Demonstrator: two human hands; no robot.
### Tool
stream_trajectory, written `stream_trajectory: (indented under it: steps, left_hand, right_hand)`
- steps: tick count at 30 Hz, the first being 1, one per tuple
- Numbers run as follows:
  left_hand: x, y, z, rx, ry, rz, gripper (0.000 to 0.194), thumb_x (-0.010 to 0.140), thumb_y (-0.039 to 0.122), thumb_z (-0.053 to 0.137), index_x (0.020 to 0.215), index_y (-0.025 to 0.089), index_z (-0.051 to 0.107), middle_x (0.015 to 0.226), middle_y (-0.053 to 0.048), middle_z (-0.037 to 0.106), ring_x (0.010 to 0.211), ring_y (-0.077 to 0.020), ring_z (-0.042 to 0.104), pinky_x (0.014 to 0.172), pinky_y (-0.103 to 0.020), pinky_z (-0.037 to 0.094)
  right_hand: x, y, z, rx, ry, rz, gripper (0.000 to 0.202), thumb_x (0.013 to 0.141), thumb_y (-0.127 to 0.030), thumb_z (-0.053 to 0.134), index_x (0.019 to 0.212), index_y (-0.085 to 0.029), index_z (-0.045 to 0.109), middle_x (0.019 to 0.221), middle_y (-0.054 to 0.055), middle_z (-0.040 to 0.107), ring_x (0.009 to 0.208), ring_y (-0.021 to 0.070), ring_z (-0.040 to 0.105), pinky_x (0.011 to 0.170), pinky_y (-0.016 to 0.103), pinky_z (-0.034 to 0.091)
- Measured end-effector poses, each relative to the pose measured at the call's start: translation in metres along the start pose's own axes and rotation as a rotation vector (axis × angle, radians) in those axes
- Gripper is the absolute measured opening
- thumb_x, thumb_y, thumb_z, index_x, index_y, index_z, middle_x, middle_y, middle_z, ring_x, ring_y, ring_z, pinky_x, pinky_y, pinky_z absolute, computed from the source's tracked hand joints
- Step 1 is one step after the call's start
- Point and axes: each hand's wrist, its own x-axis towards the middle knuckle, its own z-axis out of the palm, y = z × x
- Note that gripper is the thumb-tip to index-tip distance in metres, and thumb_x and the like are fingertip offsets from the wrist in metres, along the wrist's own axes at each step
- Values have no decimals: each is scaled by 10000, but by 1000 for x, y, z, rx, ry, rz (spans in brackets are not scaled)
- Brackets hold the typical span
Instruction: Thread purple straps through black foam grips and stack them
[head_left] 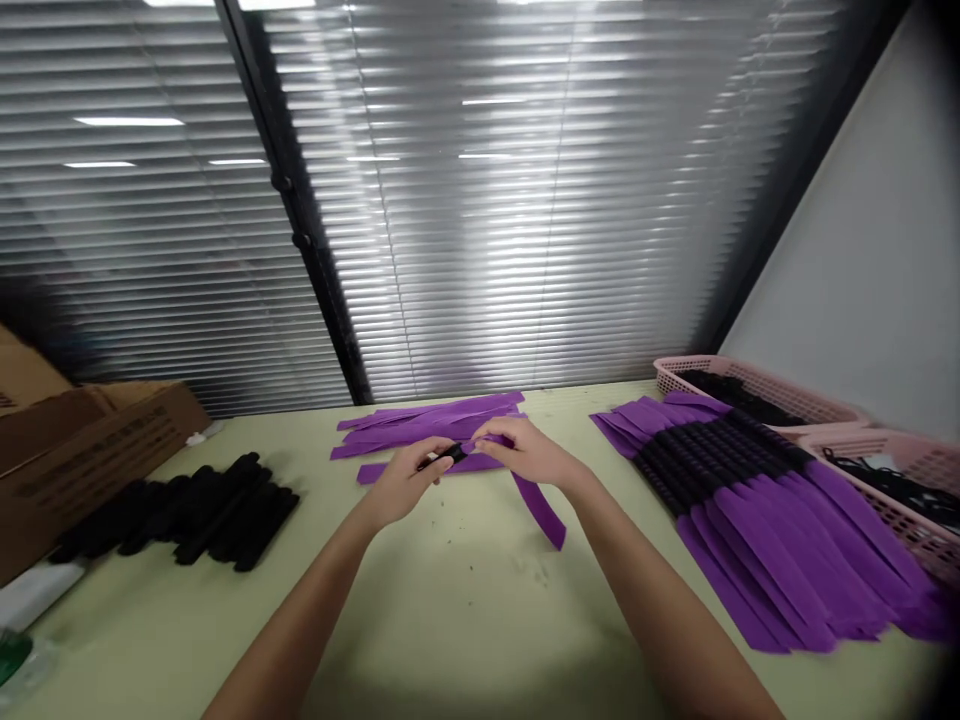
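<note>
My left hand (401,485) is closed on a short black sleeve (453,454), held near the middle of the table. My right hand (529,452) pinches the end of a purple fabric strip (541,515) right at the sleeve's opening. The strip's other end hangs below my right hand towards the tabletop. How far the strip reaches into the sleeve is hidden by my fingers. Just behind both hands lies a loose stack of purple strips (427,425).
Black sleeves (240,510) lie in a pile at left, beside a cardboard box (112,455). On the right, purple strips with black middles (802,550) lie in an overlapping row. Two pink baskets (829,408) with black items stand behind them. Window blinds (480,250) border the table's back.
</note>
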Motion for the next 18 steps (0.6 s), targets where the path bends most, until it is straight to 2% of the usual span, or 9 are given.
stream_trajectory:
  steps: [6,10,14,18]
  left_hand:
    - [-23,-21,17,-195,62,-53,370,824,416,603,1128,210,643,900,-46,633,696,-137,559,625,-258,463]
    - [-37,-36,28,-340,144,-101,382,746,428,677,1051,199,683,929,-56,648,613,-123,571,553,-248,459]
    - [-51,-45,39,-418,176,-128,390,709,422,712,1018,184,698,881,-45,655,559,-113,577,526,-241,448]
    - [-59,-45,49,-486,194,-145,405,662,388,757,1006,181,705,851,-29,658,523,-102,573,508,-239,435]
  right_hand:
    - [-4,5,45,32,177,-26,235,841,-384,613,773,-176,699,795,39,666,736,150,582,670,264,420]
    - [-8,6,67,5,276,44,221,812,-362,634,723,-169,694,720,22,647,672,135,546,628,251,388]
    - [-14,5,78,52,251,132,241,777,-384,640,707,-161,701,629,-4,611,592,119,491,567,241,343]
    - [-20,3,85,140,204,161,243,728,-389,666,660,-156,679,687,7,628,661,136,527,634,252,363]
